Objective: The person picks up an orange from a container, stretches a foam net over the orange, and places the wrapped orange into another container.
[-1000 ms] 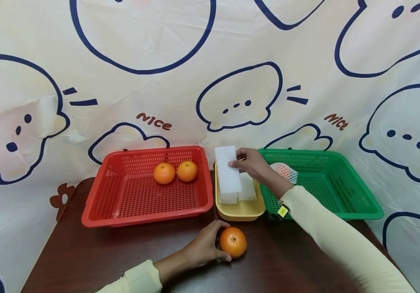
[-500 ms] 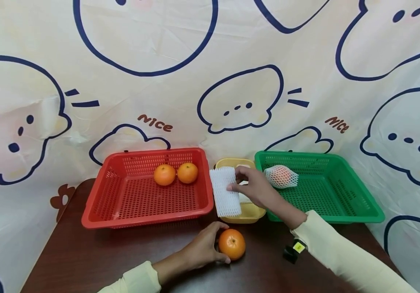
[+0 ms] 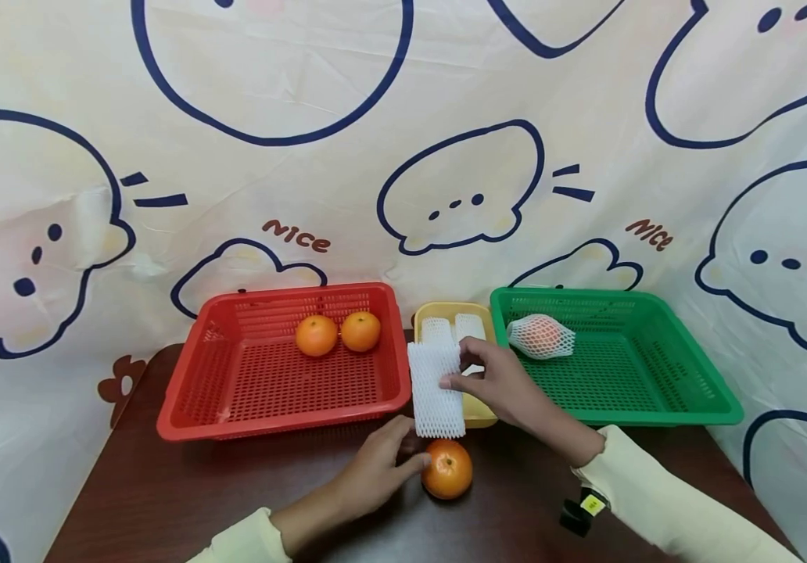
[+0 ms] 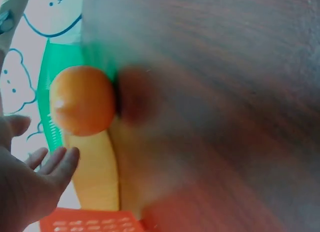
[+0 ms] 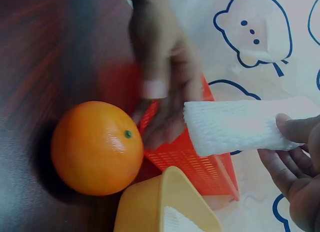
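Observation:
My right hand [image 3: 498, 383] pinches a flat white foam net sleeve [image 3: 437, 391] by its right edge, thumb on the near side, as the right wrist view also shows. The sleeve hangs in front of the yellow bin [image 3: 479, 413], its lower end just behind an orange [image 3: 448, 469] on the table. My left hand [image 3: 378, 473] is beside that orange, fingers apart and relaxed; in the left wrist view a gap shows between the fingertips [image 4: 74, 154] and the orange [image 4: 82, 101]. More foam net sleeves [image 3: 470, 328] lie in the yellow bin.
To the left stands a red basket [image 3: 284, 418] with two oranges [image 3: 336, 333] inside. A green basket [image 3: 657, 414] on the right holds one fruit in a foam net [image 3: 541, 336]. Behind the dark wooden table [image 3: 185, 485] hangs a printed cloth [image 3: 347, 188].
My right hand has lifted the foam net sleeve out of the yellow bin and brought it toward me, near the orange. My left hand has let go of the orange and drawn slightly left.

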Demonstrator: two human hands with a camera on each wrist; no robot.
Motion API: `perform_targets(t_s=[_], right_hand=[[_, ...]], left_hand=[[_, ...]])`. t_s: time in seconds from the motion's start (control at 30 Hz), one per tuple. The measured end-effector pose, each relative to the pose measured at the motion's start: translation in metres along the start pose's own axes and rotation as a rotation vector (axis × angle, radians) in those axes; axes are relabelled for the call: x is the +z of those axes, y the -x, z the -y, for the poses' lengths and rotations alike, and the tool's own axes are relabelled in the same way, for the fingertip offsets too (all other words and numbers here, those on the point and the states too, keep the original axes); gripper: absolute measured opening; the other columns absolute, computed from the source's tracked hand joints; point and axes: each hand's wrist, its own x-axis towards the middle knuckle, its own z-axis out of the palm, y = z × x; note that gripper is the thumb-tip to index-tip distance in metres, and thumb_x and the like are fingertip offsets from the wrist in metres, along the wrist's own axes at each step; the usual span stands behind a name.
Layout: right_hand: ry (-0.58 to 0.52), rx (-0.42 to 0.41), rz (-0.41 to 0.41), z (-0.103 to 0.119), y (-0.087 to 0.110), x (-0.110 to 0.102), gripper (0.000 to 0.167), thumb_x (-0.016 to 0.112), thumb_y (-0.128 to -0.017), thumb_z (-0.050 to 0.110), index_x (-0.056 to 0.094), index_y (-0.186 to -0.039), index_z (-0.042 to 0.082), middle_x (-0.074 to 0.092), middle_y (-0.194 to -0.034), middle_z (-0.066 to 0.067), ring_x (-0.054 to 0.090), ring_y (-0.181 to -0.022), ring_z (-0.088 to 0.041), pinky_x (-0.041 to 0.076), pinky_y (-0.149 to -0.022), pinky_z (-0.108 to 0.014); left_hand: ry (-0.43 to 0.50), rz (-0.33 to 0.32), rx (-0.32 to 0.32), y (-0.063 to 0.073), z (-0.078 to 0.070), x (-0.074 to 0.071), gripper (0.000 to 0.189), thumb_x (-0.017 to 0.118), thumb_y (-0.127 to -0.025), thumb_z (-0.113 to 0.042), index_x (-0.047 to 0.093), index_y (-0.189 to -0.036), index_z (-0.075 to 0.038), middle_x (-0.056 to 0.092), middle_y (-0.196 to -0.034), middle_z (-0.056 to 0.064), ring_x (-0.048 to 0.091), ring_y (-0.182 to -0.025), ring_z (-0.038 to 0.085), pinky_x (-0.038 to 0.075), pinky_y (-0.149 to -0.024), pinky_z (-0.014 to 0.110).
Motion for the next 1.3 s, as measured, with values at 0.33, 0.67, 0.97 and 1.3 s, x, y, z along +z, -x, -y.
perform_targets(t_s=[0.33,0.67,0.97,1.3], right_hand=[[-0.125,0.001,0.037,0.004,0.015,0.003,0.025,0.082,-0.086,0.013,0.063,-0.100,0.008,0.067,-0.100,-0.008,0.064,-0.090,-0.022,0.063,-0.079,-0.028],[-0.121,-0.047,0.033,0.008,0.022,0.007,0.029,0.084,-0.085,0.014,0.064,-0.105,0.010,0.068,-0.104,-0.007,0.067,-0.093,-0.024,0.063,-0.080,-0.028],[-0.150,-0.047,0.038,0.012,0.024,0.010,0.031,0.084,-0.084,0.014,0.064,-0.107,0.009,0.067,-0.107,-0.009,0.070,-0.092,-0.022,0.063,-0.081,-0.028],[-0.306,-0.078,0.162,0.009,0.030,0.009,0.020,0.071,-0.097,0.023,0.065,-0.112,0.012,0.066,-0.113,-0.010,0.066,-0.099,-0.023,0.060,-0.089,-0.031]], left_hand=[[0.066,-0.224,0.000,-0.001,-0.036,-0.030,0.034,0.074,-0.095,-0.019,0.062,-0.127,-0.016,0.070,-0.113,-0.001,0.067,-0.102,0.016,0.058,-0.090,0.031],[0.213,-0.331,-0.033,-0.016,-0.051,-0.036,0.026,0.082,-0.085,-0.005,0.071,-0.109,-0.007,0.075,-0.097,0.009,0.069,-0.089,0.014,0.059,-0.078,0.021],[0.218,-0.337,-0.006,-0.021,-0.049,-0.035,0.017,0.080,-0.084,0.000,0.072,-0.099,-0.003,0.077,-0.098,0.013,0.072,-0.090,0.014,0.060,-0.079,0.021],[0.123,-0.314,0.073,-0.022,-0.048,-0.043,0.023,0.076,-0.088,0.002,0.073,-0.108,-0.007,0.076,-0.107,0.008,0.072,-0.099,0.020,0.059,-0.085,0.025]])
